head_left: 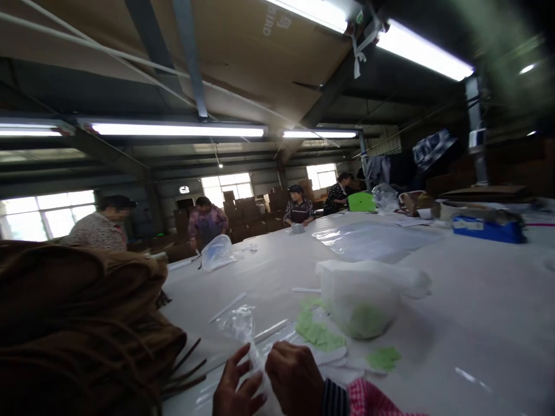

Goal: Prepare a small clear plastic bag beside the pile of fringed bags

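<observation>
At the bottom centre, crumpled clear plastic film [239,322], apparently a bag, runs down between my hands. My right hand [295,370] is closed on it, fingers curled, below a striped cuff and a pink checked sleeve. Beside it, my left hand [238,384] has its fingers spread and slightly bent, palm towards the film; whether it touches the film I cannot tell. Just beyond my right hand lie loose pale green paper pieces [318,332]. A cloudy white bag [359,294] with something green inside sits behind them, and another small green heap [384,358] lies to the right.
A tall pile of brown garments [78,323] with dangling straps fills the left side. On the white table [269,268] are another clear bag [218,253], flat plastic sheets [373,238] and a blue box [488,228]. Several people are along the far side.
</observation>
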{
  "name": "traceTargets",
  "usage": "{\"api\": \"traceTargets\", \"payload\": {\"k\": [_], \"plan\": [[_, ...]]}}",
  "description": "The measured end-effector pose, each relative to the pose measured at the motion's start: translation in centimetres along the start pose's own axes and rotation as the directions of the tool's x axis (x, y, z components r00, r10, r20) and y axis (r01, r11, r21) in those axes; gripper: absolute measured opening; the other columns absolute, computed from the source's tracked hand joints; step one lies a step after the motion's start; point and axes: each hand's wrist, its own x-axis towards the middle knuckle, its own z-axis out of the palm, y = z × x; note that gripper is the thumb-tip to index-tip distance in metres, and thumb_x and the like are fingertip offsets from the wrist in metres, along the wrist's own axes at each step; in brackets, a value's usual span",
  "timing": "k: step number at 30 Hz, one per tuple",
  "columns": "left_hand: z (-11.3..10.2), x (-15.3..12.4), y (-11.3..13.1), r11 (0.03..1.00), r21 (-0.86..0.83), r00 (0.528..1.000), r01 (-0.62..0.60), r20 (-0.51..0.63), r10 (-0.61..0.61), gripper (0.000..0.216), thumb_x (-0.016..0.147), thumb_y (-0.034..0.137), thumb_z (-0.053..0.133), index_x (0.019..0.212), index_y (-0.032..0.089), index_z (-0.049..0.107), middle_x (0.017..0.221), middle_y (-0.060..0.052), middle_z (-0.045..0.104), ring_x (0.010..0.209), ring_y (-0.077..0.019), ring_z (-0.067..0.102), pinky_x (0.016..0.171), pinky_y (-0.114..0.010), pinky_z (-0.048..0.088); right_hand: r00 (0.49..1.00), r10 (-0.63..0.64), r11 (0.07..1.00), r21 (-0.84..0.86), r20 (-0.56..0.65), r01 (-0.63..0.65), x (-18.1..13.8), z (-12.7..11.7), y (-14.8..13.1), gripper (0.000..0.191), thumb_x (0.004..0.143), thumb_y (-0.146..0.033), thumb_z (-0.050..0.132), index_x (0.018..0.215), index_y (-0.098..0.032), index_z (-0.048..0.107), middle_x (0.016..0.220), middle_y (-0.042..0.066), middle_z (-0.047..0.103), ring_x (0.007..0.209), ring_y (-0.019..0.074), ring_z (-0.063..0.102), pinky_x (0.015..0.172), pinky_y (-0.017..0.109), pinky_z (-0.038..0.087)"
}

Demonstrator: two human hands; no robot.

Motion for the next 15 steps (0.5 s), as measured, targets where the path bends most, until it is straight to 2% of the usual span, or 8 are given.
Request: {"api": "traceTargets", "payload": {"k": [4,7,9,11,13,15], "plan": [[-0.5,-1.3,0.2,0.999,-0.045,0.996,0.017,0.083,-0.013,0.075,0.061,0.026,0.075,0.13,0.022,0.048,0.11,-0.01,0.06,0.086,-0.0229,0.064,0.067,-0.032,0.052,0.997,-0.02,0.993,0.116,0.076,0.011,0.4,-2.5,-1.4,0.018,0.082,-0.004,0.045,0.077,-0.02,0.048,0.071,0.0,0.054,0.065,0.0147,0.05,0.06,0.029,0.028],[-0.7,-1.7,0.3,0.985,-0.168,0.995,0.043,0.091,-0.028,0.072,0.063,0.02,0.073,0.129,0.024,0.047,0.108,-0.006,0.06,0.087,-0.0199,0.063,0.07,-0.03,0.051,0.994,-0.01,0.978,0.209,0.106,-0.013,0.4,-3.5,-1.5,0.019,0.09,-0.006,0.047,0.077,-0.02,0.047,0.071,-0.001,0.05,0.064,0.0134,0.047,0.062,0.027,0.031],[-0.7,-1.7,0.4,0.94,-0.32,0.99,0.116,0.11,-0.085,0.063,0.063,0.018,0.074,0.121,0.023,0.052,0.103,-0.004,0.06,0.085,-0.0185,0.063,0.069,-0.028,0.051,0.994,-0.006,0.973,0.229,0.112,-0.02,0.3,-3.8,-1.4,0.019,0.092,-0.006,0.048,0.078,-0.02,0.048,0.072,-0.001,0.049,0.065,0.0132,0.047,0.064,0.026,0.033],[-0.7,-1.7,0.6,0.854,-0.46,0.966,0.243,0.195,-0.17,0.043,0.067,0.024,0.077,0.105,0.019,0.058,0.093,-0.004,0.062,0.077,-0.0171,0.062,0.065,-0.027,0.051,0.993,-0.006,0.974,0.225,0.122,-0.022,0.2,-4.0,-1.2,0.019,0.092,-0.006,0.049,0.079,-0.02,0.048,0.073,-0.001,0.049,0.066,0.0136,0.048,0.066,0.026,0.034],[-0.5,-1.8,0.9,0.769,-0.511,0.917,0.384,0.31,-0.251,0.031,0.072,0.034,0.078,0.088,0.016,0.06,0.081,-0.004,0.062,0.067,-0.0162,0.059,0.061,-0.027,0.05,0.99,-0.001,0.974,0.225,0.142,-0.031,0.0,-4.1,-1.2,0.018,0.093,-0.008,0.05,0.08,-0.02,0.049,0.074,-0.001,0.05,0.068,0.0138,0.048,0.067,0.027,0.035],[-0.4,-2.0,1.0,0.735,-0.505,0.884,0.453,0.365,-0.294,0.03,0.074,0.037,0.079,0.083,0.014,0.062,0.074,-0.005,0.062,0.062,-0.0162,0.058,0.059,-0.027,0.051,0.986,-0.007,0.972,0.232,0.166,-0.032,-0.1,-4.1,-1.3,0.016,0.093,-0.009,0.051,0.082,-0.02,0.049,0.076,-0.001,0.051,0.069,0.0141,0.05,0.068,0.027,0.036]]}}
